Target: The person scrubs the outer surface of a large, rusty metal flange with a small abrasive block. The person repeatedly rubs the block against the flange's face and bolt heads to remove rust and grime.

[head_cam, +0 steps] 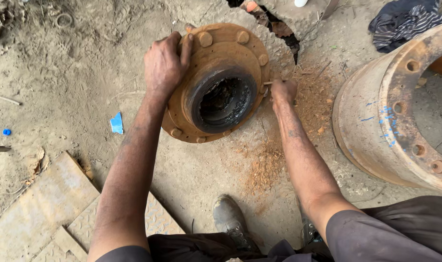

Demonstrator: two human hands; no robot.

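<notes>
Both hands (165,63) (283,90) flank the tilted rusty wheel hub (216,82).

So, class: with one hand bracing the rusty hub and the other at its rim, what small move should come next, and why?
Probably another short scrape along the flange edge. The left hand steadies the tilted rusty hub, the right hand presses a thin tool against its rim, and orange rust dust lies below.
</notes>
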